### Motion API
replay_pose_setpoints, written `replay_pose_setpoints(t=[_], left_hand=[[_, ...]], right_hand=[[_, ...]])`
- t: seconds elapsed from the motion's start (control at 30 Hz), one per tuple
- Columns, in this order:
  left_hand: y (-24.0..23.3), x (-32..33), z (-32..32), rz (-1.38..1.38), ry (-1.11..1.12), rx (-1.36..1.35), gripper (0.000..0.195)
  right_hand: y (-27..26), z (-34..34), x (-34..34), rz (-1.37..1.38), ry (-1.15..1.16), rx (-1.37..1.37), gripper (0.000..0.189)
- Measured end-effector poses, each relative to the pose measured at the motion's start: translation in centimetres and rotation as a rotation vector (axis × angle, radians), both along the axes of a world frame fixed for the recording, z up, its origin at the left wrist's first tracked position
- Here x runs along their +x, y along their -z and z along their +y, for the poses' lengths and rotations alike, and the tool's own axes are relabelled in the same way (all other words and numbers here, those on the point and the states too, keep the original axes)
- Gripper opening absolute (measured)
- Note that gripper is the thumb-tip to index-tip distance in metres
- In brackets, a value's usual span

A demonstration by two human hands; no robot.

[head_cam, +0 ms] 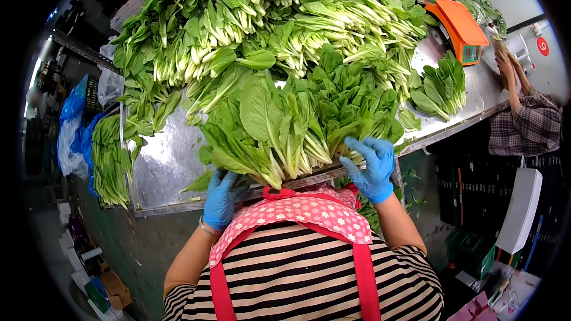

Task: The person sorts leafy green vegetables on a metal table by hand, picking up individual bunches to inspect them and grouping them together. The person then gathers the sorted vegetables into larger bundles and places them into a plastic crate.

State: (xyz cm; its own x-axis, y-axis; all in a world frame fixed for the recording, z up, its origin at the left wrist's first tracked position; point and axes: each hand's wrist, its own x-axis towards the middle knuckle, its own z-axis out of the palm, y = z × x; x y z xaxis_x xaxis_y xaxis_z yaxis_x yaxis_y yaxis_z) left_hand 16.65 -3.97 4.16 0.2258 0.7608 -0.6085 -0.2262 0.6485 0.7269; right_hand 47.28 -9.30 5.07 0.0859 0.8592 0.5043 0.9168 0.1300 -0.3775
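Note:
Both my hands wear blue gloves. At the near edge of a metal table (165, 169), my left hand (221, 198) is against the stem ends of a bunch of leafy greens (261, 116); its fingertips are partly hidden under the leaves, so its hold is unclear. My right hand (370, 167) is at the right side of the near greens, fingers spread and curved, with thumb and forefinger apart beside the pale stems. Behind them lies a large heap of leafy greens (285, 22) with pale stalks. A smaller bunch of greens (441, 84) rests on the table to the right.
An orange digital scale (459, 22) stands at the back right. Beyond it a person in a checked garment (526, 120) reaches over the table. More greens (109, 160) lie left of the table, beside blue plastic bags (76, 125). A dark green crate (470, 252) is at the lower right.

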Motion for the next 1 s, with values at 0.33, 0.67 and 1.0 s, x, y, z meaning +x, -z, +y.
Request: replay_pose_setpoints(t=[0.33,0.67,1.0], left_hand=[[0.4,6.0,1.3,0.235,0.073,0.407,0.093],[9.1,-2.3,4.6,0.756,0.297,0.593,0.047],[2.5,-2.5,5.2,-0.036,-0.427,0.299,0.036]], right_hand=[[4.8,6.4,-0.6,0.487,0.097,-0.011,0.078],[4.9,7.5,1.2,0.543,0.017,-0.08,0.076],[0.9,4.3,-2.0,0.129,-0.141,0.171,0.065]])
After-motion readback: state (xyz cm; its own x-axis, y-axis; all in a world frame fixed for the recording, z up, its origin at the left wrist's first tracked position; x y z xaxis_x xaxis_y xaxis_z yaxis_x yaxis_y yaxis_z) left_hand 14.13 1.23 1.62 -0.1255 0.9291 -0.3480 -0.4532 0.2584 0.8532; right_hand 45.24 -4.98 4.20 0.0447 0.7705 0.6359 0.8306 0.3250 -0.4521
